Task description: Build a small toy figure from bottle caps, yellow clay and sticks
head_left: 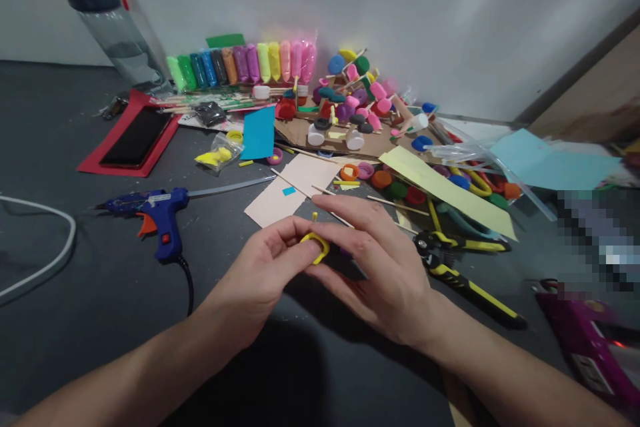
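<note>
A small yellow bottle cap point(323, 257) is held up over the dark table, its hollow side partly showing. My left hand point(267, 257) pinches it, with the thumb pressed into the ring. From the other side, the thumb and a finger of my right hand point(385, 267) close on its edge, while the index finger stretches out above. Just beyond the cap a tiny yellow piece point(315, 216) shows. Behind my fingers lie a pale pink paper sheet point(295, 183), a small blue paper scrap point(289, 191) and thin wooden sticks point(290, 183).
To the left lies a blue glue gun point(160, 203) with its cord. Black-and-yellow pliers point(470, 287) rest at right. Coloured caps point(383, 179), wrapped clay sticks point(240, 63) and small cap-and-clay models point(355, 107) crowd the back. A water bottle point(113, 27) stands far left.
</note>
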A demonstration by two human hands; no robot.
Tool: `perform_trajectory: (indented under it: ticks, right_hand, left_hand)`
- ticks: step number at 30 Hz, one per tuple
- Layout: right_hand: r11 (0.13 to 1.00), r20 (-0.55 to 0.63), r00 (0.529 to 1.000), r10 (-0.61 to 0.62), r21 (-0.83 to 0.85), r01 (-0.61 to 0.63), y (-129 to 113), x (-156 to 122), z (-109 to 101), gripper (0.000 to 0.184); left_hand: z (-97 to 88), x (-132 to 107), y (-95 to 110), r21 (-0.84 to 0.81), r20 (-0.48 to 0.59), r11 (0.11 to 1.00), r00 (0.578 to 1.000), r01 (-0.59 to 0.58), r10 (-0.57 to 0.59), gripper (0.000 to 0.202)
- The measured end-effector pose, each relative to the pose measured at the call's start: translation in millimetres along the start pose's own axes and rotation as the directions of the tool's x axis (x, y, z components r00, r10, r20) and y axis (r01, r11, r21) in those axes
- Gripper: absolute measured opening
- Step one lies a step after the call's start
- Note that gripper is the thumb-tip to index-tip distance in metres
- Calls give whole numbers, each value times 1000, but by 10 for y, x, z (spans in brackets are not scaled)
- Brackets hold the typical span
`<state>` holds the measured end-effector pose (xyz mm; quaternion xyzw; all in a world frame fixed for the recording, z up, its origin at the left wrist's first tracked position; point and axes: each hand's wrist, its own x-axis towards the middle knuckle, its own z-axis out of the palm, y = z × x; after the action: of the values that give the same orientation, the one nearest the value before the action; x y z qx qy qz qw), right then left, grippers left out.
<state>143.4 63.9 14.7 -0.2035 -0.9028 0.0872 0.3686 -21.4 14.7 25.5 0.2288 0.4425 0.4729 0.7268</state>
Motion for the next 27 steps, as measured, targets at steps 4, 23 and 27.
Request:
perform_trajectory:
  ticks: [4,23,27]
  right_hand:
    - [1000,27,999,-28,-7,28,-6,26,-18,35]
    - [1000,36,999,-25,18,24,-23,62,-56,36]
    - [1000,38,999,-23,-1,23,-8,49,-45,34]
  left_hand:
    - [-13,1,-29,22,-2,999,1000,-25,25,13]
    - [8,-17,6,83,41,990,993,-112,109,6]
    - [10,-6,-2,67,47,992,993,-109,106,7]
